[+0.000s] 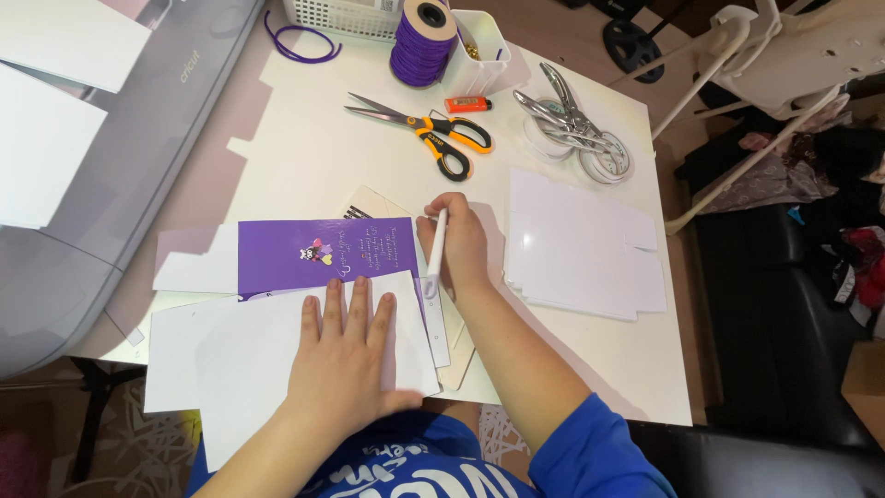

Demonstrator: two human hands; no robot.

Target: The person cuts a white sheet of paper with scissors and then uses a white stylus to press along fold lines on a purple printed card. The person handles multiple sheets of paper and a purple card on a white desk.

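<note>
My left hand [346, 355] lies flat, fingers spread, on a folded white card panel [230, 360] at the table's near edge. The panel belongs to a purple printed card sheet [304, 254] that lies flat in front of me, with a small cartoon figure and white script on it. My right hand [454, 242] grips a slim white pen-like tool [434, 258], held upright along the sheet's right edge, its tip down by the white flap. A beige board [369, 201] shows under the sheet.
A stack of flat white card blanks [585, 249] lies to the right. Orange-handled scissors [433, 129], a purple cord spool [422, 41], an orange lighter [468, 104], metal pliers on tape rolls [576, 129] and a white basket [346, 17] stand further back. A grey cutting machine [101, 166] fills the left.
</note>
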